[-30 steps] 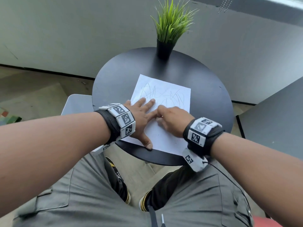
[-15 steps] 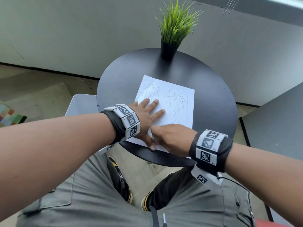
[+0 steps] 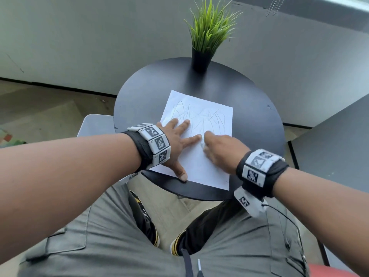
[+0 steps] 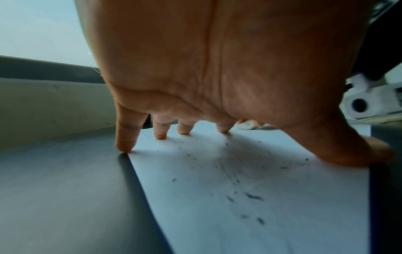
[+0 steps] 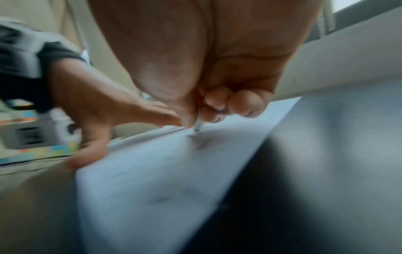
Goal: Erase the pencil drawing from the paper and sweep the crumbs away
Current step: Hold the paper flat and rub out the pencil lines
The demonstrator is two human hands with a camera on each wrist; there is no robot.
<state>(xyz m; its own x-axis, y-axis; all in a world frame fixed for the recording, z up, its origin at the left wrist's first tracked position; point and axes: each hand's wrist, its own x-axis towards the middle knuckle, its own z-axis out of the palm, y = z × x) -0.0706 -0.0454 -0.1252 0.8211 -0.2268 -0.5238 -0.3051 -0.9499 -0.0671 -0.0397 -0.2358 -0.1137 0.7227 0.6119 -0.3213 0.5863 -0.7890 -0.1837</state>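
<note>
The paper is lying flat on the round black table, with the left hand spreading straight fingers across its left half and the thumb pressing at the near edge. The right hand is curling around a thin white eraser, pinching it between thumb and fingertips, its tip touching the sheet just right of the left index finger; that view is blurring, so it's probably an eraser stick. The pencil drawing is sitting just beyond both hands, and dark crumbs are lying under the left palm.
</note>
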